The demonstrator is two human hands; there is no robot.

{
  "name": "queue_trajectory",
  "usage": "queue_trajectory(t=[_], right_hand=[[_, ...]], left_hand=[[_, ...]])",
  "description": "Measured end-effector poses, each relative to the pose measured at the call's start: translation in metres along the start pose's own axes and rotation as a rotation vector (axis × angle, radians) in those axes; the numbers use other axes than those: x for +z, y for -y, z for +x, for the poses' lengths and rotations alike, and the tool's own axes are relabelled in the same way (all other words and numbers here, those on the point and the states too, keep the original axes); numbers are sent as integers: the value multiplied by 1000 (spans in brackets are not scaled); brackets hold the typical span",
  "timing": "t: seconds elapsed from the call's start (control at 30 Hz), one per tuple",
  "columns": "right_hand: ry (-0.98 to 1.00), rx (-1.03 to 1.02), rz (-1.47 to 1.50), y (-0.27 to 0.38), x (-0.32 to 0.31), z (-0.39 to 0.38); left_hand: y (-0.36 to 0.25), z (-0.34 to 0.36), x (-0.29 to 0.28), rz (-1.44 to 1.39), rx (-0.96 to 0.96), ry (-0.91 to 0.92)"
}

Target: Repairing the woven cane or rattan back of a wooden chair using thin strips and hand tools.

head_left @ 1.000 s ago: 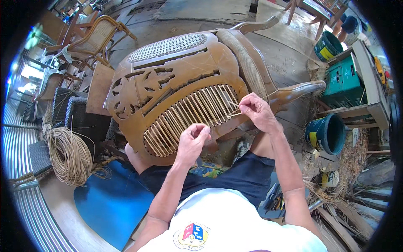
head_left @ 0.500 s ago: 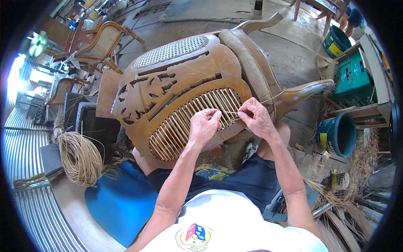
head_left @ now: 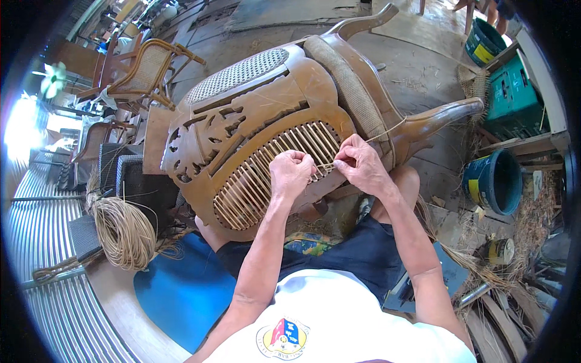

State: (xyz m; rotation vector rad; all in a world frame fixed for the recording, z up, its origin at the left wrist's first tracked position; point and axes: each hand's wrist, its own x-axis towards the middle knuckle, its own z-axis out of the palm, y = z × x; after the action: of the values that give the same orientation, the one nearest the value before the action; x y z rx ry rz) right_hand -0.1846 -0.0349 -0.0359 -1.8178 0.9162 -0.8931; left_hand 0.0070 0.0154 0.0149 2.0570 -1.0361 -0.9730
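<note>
A carved wooden seat lies tipped over in front of me, its back turned up. One oval opening in the back is strung with parallel cane strips; the other holds a finished-looking woven cane panel. Over the near right end of the strips, my left hand and my right hand face each other, a small gap apart. Both are closed in a pinch on a thin cane strand stretched between them. From my right hand, a length of strand runs out past the seat's padded edge.
A coil of cane hangs at the left beside a blue surface. Dark buckets and a green crate stand at the right. Cane chairs are at the far left. Loose fibres litter the right side.
The view has shifted slightly. My right hand has come a little closer to my left, narrowing the gap between the fingertips. Both still pinch the cane strand.
</note>
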Motion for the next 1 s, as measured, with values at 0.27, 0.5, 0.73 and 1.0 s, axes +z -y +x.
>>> queue_trajectory(t=[0.27, 0.5, 0.73, 1.0], right_hand=[[17, 23, -99, 5, 9, 1], [26, -30, -174, 3, 10, 3], [49, -83, -162, 8, 12, 5], [5, -70, -155, 6, 15, -1]], left_hand=[[17, 9, 0, -90, -9, 39], [15, 8, -2, -116, -17, 66], [31, -2, -11, 127, 162, 134], [23, -13, -4, 325, 359, 82]])
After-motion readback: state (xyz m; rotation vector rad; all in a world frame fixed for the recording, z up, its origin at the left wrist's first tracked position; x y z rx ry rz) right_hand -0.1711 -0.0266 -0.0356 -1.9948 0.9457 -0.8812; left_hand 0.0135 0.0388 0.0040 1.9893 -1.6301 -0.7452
